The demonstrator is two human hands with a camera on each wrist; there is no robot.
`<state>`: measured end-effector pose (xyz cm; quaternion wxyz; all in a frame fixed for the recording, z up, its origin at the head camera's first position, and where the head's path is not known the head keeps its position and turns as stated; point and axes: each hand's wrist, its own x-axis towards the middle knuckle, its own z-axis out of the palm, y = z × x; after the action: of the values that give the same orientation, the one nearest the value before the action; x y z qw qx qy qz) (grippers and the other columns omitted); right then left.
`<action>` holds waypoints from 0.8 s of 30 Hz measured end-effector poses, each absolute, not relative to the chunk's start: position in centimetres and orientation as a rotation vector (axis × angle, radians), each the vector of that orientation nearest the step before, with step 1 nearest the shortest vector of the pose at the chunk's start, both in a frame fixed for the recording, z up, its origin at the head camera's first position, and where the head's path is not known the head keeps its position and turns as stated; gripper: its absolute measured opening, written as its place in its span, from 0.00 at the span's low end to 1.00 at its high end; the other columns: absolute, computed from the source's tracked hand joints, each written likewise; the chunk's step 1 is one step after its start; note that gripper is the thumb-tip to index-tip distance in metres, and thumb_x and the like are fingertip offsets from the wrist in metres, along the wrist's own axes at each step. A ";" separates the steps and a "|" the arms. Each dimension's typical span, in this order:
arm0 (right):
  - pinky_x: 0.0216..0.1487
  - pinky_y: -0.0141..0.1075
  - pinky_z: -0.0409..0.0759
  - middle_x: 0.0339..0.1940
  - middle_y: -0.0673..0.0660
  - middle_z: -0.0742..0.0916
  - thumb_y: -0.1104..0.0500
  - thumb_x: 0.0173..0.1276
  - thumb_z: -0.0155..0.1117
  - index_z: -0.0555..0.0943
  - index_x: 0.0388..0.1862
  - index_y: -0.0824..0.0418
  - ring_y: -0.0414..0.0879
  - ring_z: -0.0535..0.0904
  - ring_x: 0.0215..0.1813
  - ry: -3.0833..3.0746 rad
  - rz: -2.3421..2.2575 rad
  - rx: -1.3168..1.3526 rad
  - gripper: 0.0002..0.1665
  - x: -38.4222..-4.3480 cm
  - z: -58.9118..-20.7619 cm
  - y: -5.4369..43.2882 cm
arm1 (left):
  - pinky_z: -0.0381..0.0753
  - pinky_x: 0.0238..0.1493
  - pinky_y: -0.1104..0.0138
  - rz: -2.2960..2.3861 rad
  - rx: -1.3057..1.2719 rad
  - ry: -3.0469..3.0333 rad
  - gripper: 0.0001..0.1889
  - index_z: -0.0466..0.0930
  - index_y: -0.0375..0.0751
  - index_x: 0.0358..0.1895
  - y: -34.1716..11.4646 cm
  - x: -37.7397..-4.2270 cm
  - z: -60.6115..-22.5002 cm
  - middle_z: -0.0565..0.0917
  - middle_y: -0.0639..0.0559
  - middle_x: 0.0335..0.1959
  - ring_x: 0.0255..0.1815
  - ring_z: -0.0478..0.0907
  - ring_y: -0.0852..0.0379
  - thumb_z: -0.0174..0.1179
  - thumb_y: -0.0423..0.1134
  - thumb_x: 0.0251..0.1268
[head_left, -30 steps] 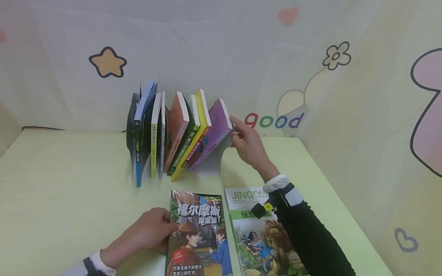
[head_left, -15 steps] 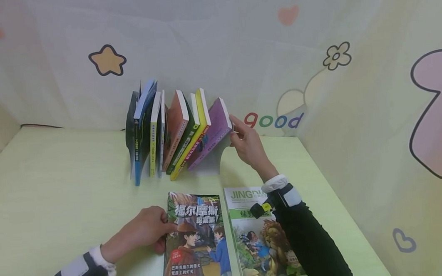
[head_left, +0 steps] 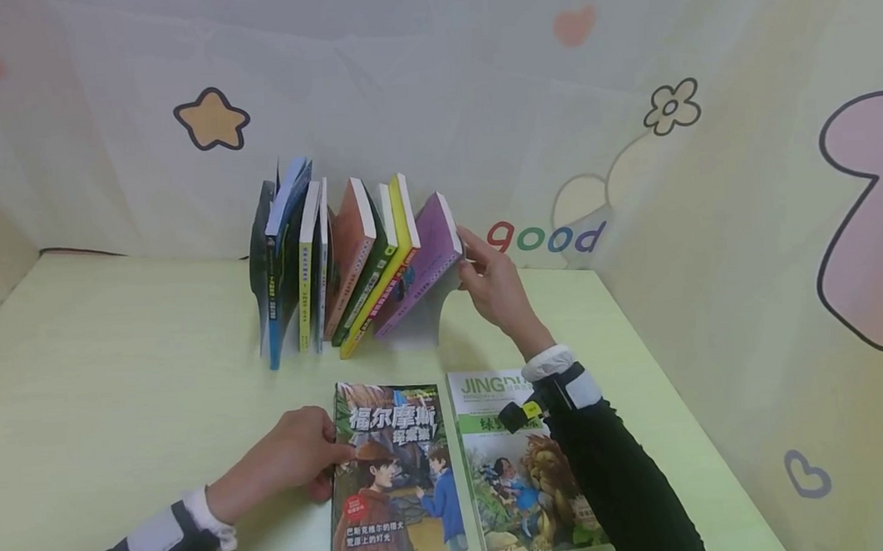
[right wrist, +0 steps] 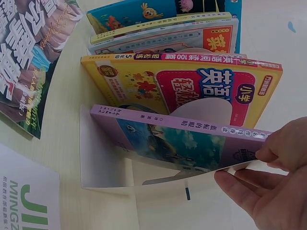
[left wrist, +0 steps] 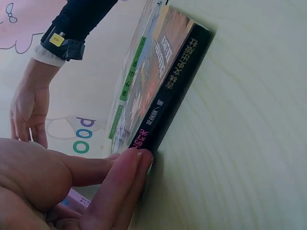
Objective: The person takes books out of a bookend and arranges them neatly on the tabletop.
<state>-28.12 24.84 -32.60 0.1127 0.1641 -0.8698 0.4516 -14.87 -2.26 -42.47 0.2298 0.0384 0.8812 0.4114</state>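
Observation:
My left hand [head_left: 293, 454] pinches the left edge of a comic-style book [head_left: 396, 486] lying face up on the table; the left wrist view shows fingers and thumb at its black spine [left wrist: 175, 84]. At the rack's right end, my right hand [head_left: 498, 285] holds the upper corner of a purple book [head_left: 429, 251]. In the right wrist view its thumb is on the purple book [right wrist: 177, 139], with the other fingers against the outside of the white bookend [right wrist: 108, 158]. That book leans right, apart at its top from the yellow book [head_left: 385, 283].
Several more books, including a blue one [head_left: 273, 309] and an orange-brown one [head_left: 350, 255], stand in the row to the left. A white and green book [head_left: 512, 480] lies beside the comic-style one, partly under my right forearm. A printed wall sheet [head_left: 402, 86] rises behind the table [head_left: 131, 350].
The left hand and the comic-style book have shifted very slightly. The right hand stays at the purple book, which keeps its lean.

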 end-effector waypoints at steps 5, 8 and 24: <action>0.53 0.44 0.87 0.69 0.64 0.80 0.68 0.77 0.52 0.66 0.81 0.56 0.57 0.84 0.60 -2.547 1.326 0.480 0.34 -28.1 -32.6 24.8 | 0.72 0.18 0.72 1.112 0.119 2.434 0.15 0.80 0.37 0.23 -2.4 -14.9 -42.3 0.82 0.46 0.16 0.14 0.81 0.55 0.69 0.38 0.69; 0.53 0.45 0.87 0.69 0.64 0.81 0.69 0.76 0.52 0.66 0.81 0.56 0.58 0.84 0.59 -2.545 1.317 0.485 0.34 -28.1 -32.6 24.8 | 0.71 0.16 0.73 1.066 0.124 2.448 0.18 0.81 0.37 0.20 -2.4 -14.8 -42.2 0.81 0.46 0.13 0.12 0.80 0.56 0.69 0.40 0.69; 0.47 0.42 0.88 0.65 0.66 0.83 0.68 0.75 0.54 0.67 0.80 0.59 0.59 0.85 0.56 -2.563 1.322 0.440 0.35 -28.2 -32.1 24.6 | 0.69 0.19 0.68 0.894 0.271 2.588 0.16 0.78 0.42 0.24 -2.5 -14.6 -42.2 0.77 0.51 0.15 0.15 0.73 0.57 0.67 0.43 0.70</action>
<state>-28.15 24.55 -32.15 0.1117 0.1500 -0.8731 0.4503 -14.58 -2.47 -42.16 0.1937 0.0966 0.9227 0.3189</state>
